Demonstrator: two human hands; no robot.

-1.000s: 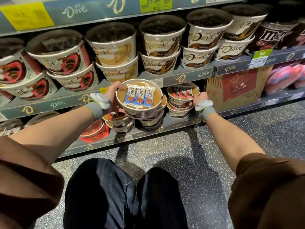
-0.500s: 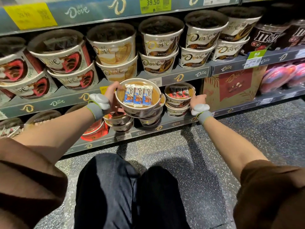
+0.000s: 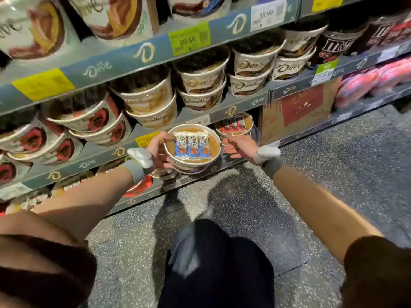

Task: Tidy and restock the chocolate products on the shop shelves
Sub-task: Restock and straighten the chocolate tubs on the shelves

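Step in hand, as judged: one tub of chocolates [image 3: 193, 150] is held off the shelving, in front of the lowest shelf [image 3: 155, 192], apparently for re-placing in the tidy-up.

The left hand [image 3: 158, 152] is clamped on the tub's left rim and wall, thumb along the top edge. The right hand [image 3: 236, 148] sits just right of the tub; its fingers are loosely curled near the rim, and whether they touch the tub cannot be told.

The tub is carried level between the two hands, lid up. Through the clear lid three blue-wrapped bars are seen lying side by side on a caramel-coloured inner.

Beyond the right hand, on the lowest shelf, a second tub [image 3: 234, 126] is seen with red-wrapped bars under its lid. Beneath the left wrist a further tub [image 3: 164, 173] is partly covered; its contents cannot be made out.

Above both hands, the middle shelf [image 3: 195, 112] is filled with stacked tubs in pairs, cream ones straight above, red-marked ones to the far left. A brown gift box [image 3: 298, 107] stands to the right of the right hand.

Next move, as judged: a matching gap must be chosen, the tub kept level, and it must be slid in squarely, label forward, without neighbouring stacks being knocked.
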